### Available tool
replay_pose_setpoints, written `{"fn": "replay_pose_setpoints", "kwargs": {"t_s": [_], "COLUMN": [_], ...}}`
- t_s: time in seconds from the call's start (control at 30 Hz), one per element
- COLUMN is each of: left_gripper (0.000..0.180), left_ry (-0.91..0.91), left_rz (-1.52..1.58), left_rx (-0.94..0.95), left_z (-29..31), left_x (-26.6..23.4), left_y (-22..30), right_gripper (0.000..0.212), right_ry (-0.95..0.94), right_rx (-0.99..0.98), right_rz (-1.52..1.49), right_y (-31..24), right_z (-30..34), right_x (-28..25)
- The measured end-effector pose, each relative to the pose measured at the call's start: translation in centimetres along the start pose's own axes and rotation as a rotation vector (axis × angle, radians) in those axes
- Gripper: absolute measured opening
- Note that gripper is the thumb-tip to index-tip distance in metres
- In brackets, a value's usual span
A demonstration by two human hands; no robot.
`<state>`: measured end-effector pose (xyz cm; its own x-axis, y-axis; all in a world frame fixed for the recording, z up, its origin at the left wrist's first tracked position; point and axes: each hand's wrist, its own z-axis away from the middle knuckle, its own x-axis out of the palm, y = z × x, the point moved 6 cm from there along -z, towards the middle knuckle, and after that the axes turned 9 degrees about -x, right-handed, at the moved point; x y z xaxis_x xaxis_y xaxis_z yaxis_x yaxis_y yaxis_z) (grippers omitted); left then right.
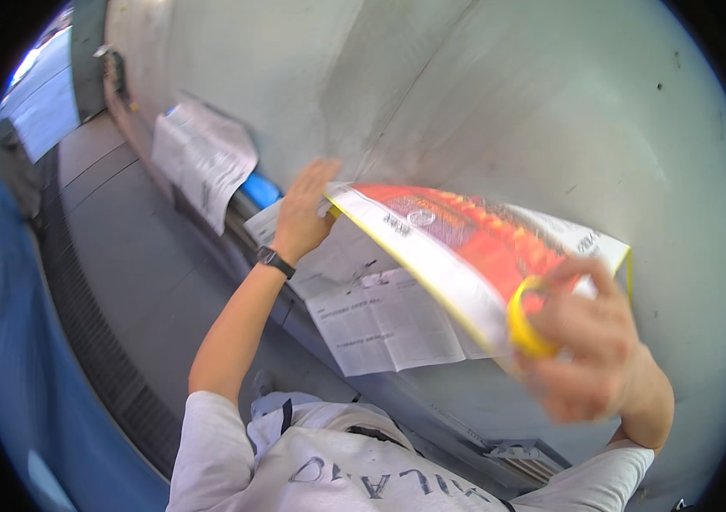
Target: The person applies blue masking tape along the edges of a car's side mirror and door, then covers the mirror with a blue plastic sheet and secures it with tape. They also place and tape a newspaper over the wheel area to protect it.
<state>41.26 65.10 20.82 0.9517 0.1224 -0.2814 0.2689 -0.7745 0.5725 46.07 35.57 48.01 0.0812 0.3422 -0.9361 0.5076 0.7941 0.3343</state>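
Note:
A large red-and-white printed paper sheet [474,230] bows out in front of a grey painted metal panel [482,94], with a yellow strip along its near edge. At the sheet's far left corner is my left hand [304,209], fingers stretched up toward the panel and a bit of yellow beside the palm. My right hand [580,350], smeared by motion, grips a roll of yellow tape [523,320] at the sheet's near right end. Beneath the raised sheet, another newspaper sheet [389,328] lies against the panel's lower part.
Another newspaper sheet [205,158] hangs on the panel to the left, a blue piece [261,190] beside it. A slotted vent [527,461] sits low at the right. Blue sheeting [22,358] and a floor grate [90,341] run along the left.

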Motion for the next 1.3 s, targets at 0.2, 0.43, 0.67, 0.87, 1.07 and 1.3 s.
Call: {"fn": "replay_pose_setpoints", "kwargs": {"t_s": [0.2, 0.43, 0.67, 0.87, 1.07, 1.3], "left_gripper": [0.026, 0.028, 0.011, 0.017, 0.018, 0.020], "left_ry": [0.009, 0.022, 0.291, 0.424, 0.372, 0.540], "left_rz": [-0.055, -0.090, -0.220, -0.289, -0.529, -0.707], "left_rx": [-0.004, -0.423, -0.722, -1.165, -1.385, -1.817], "left_z": [15.1, 39.7, 59.0, 77.1, 94.4, 107.5], "left_x": [-3.2, -6.9, -14.7, -20.7, -20.8, -17.7], "left_y": [5.9, 15.9, 21.6, 32.4, 44.7, 56.0], "right_gripper": [0.012, 0.018, 0.016, 0.016, 0.014, 0.008], "right_ry": [-0.041, -0.128, -0.155, -0.276, -0.305, -0.234], "right_rx": [-0.235, -0.324, -0.598, -1.030, -1.311, -1.393], "right_rz": [-0.449, -0.703, -0.611, -0.821, -0.851, -0.655], "right_y": [-9.3, -15.9, -28.2, -44.5, -55.7, -59.8], "right_z": [5.6, 4.3, -2.9, -6.3, -6.6, -6.9], "right_x": [-0.1, -2.5, 1.1, 1.3, 3.2, 11.0]}}
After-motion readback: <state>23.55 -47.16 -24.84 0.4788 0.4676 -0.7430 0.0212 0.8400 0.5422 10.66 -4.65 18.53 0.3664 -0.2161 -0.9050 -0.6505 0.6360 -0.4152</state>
